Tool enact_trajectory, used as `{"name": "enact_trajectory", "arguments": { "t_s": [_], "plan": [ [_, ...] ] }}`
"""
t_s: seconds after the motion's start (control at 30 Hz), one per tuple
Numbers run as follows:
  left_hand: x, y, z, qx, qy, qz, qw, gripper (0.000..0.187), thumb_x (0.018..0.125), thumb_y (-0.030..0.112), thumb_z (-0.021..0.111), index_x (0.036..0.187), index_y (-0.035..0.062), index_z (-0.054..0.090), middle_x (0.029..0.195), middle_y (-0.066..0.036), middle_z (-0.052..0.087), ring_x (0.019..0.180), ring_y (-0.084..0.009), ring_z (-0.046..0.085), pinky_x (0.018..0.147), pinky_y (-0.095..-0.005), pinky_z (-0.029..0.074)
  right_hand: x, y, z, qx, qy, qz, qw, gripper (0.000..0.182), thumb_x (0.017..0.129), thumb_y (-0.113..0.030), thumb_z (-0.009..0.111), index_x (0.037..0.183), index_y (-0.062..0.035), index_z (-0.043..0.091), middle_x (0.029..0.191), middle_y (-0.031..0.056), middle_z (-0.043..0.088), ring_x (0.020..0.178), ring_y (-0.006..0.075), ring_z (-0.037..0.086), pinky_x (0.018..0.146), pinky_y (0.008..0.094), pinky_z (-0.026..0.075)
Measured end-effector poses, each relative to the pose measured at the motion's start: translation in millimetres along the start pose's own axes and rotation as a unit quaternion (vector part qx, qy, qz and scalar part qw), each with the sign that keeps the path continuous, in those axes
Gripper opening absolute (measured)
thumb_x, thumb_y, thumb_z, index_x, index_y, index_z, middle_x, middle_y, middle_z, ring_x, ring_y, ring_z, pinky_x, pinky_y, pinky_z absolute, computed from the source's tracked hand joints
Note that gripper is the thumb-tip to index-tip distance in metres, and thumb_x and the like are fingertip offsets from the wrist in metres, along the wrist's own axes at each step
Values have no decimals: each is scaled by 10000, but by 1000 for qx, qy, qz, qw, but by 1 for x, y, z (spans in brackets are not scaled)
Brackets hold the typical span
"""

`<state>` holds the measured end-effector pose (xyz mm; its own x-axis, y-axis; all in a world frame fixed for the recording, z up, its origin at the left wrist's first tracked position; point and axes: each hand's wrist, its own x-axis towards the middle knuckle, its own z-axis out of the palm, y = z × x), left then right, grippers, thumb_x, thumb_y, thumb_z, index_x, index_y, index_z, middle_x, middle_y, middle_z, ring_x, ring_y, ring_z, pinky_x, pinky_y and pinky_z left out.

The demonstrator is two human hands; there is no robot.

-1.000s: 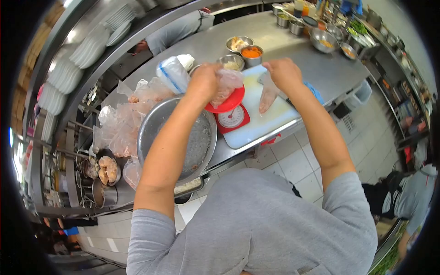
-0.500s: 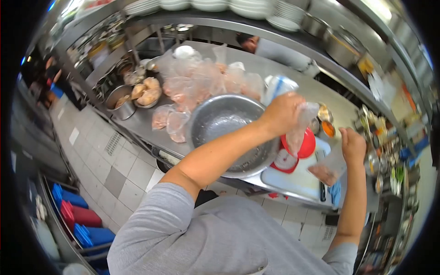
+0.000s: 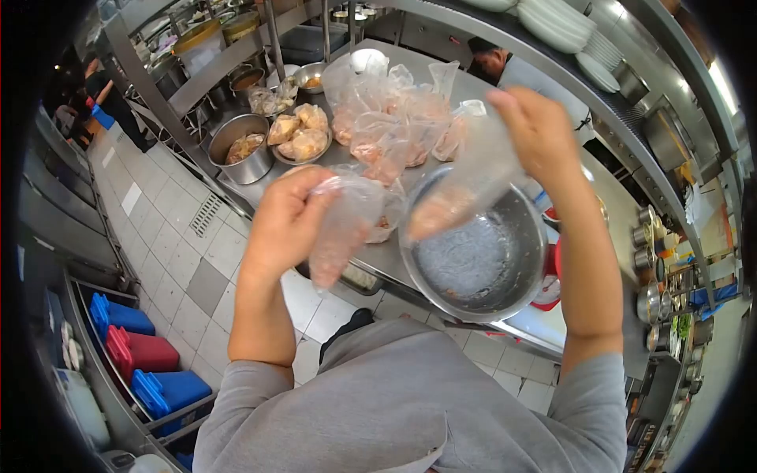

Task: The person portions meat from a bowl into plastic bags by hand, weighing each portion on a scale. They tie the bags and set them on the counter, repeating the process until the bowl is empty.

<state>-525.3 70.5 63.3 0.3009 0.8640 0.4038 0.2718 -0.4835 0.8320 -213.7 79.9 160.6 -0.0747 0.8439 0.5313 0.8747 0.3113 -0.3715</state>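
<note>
My left hand (image 3: pixel 288 213) is closed on the top of a clear plastic bag of pinkish meat (image 3: pixel 341 244), which hangs in front of the counter edge, left of the basin. The fingers of my right hand (image 3: pixel 542 134) grip the top of another bag of meat (image 3: pixel 449 206), tilted and slightly blurred above the left side of the basin. That large metal basin (image 3: pixel 473 256) has a wet inside with small scraps stuck to it. Behind both hands, a pile of similar filled bags (image 3: pixel 386 126) covers part of the steel counter.
Left on the counter stand a metal pot (image 3: pixel 240 150) and a bowl of pale meat chunks (image 3: pixel 303 138). Part of a red scale (image 3: pixel 550 293) shows right of the basin. Overhead runs a shelf with stacked plates (image 3: pixel 556 27). Another person (image 3: pixel 540 79) is across the counter.
Both hands, each with its bag, have moved left relative to the counter. My left hand went from above the basin to beyond its left side; my right hand came from the cutting board. The view has shifted.
</note>
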Motion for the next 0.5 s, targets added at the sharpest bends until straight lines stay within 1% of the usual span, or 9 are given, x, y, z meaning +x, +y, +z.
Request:
{"name": "enact_trajectory", "arguments": {
  "t_s": [0.03, 0.17, 0.23, 0.27, 0.33, 0.37, 0.4, 0.43, 0.5],
  "plan": [
    [2, -11, -15, 5, -7, -53, 999, 159, 912, 112, 615, 956, -29, 673, 885, -182, 660, 833, -319, 654, 750, -364, 503, 21, -9, 26, 16, -48, 34, 998, 416, 967, -418, 588, 846, -25, 654, 719, 200, 585, 645, 371, 528, 633, 424, 443],
    [13, -63, -45, 110, 11, -60, 992, 175, 919, 121, 609, 971, -33, 675, 907, -192, 672, 843, -321, 660, 758, -364, 504, 78, -26, 138, 93, -51, -27, 994, 487, 959, -483, 564, 801, -33, 661, 780, 177, 663, 761, 389, 627, 690, 471, 478],
    [28, -96, -55, 214, 125, -75, 966, 179, 919, 116, 605, 986, -33, 680, 933, -203, 680, 862, -334, 662, 774, -364, 508, 96, -28, 185, 77, -45, -73, 993, 499, 946, -520, 557, 858, -51, 704, 766, 173, 672, 785, 398, 643, 728, 487, 499],
    [37, -103, -60, 197, 126, -124, 964, 203, 919, 106, 597, 1049, -24, 685, 986, -213, 696, 906, -321, 676, 800, -372, 518, 98, -29, 201, 73, -45, -63, 994, 499, 946, -520, 557, 858, -51, 704, 766, 173, 672, 785, 398, 643, 728, 487, 499],
    [51, -127, -59, 142, 61, -163, 974, 241, 919, 106, 600, 1116, -13, 671, 1019, -205, 701, 924, -300, 679, 814, -364, 520, 96, -29, 221, 22, -173, -74, 982, 424, 947, -472, 594, 1030, -65, 681, 892, 174, 661, 895, 373, 633, 778, 455, 498],
    [56, -146, -57, 92, 6, -198, 976, 291, 920, 106, 603, 1184, -3, 656, 1051, -197, 707, 943, -279, 682, 828, -357, 522, 86, -27, 228, 17, -171, -64, 983, 424, 947, -472, 594, 1030, -65, 681, 892, 174, 661, 895, 373, 633, 778, 455, 498],
    [49, -205, -47, 62, -8, -140, 988, 376, 921, 114, 619, 1286, 27, 610, 1091, -175, 705, 934, -222, 671, 832, -342, 519, 68, -27, 230, -32, -171, -70, 982, 422, 928, -469, 618, 1132, -101, 653, 1014, 159, 643, 989, 365, 609, 826, 452, 496],
    [48, -199, -39, 57, -21, -131, 990, 376, 921, 114, 619, 1286, 27, 610, 1091, -175, 705, 934, -222, 671, 832, -342, 519, 50, -26, 226, -84, -169, -73, 979, 462, 909, -465, 642, 1234, -137, 625, 1137, 143, 626, 1083, 358, 586, 875, 449, 494],
    [29, -175, -18, 69, 1, -102, 992, 426, 911, 118, 642, 1321, 20, 582, 1098, -166, 697, 912, -212, 656, 831, -339, 515, 12, -20, 199, -34, -161, -32, 986, 482, 868, -396, 701, 1271, -148, 611, 1265, 127, 550, 1211, 348, 518, 930, 444, 483]
  ]
}}
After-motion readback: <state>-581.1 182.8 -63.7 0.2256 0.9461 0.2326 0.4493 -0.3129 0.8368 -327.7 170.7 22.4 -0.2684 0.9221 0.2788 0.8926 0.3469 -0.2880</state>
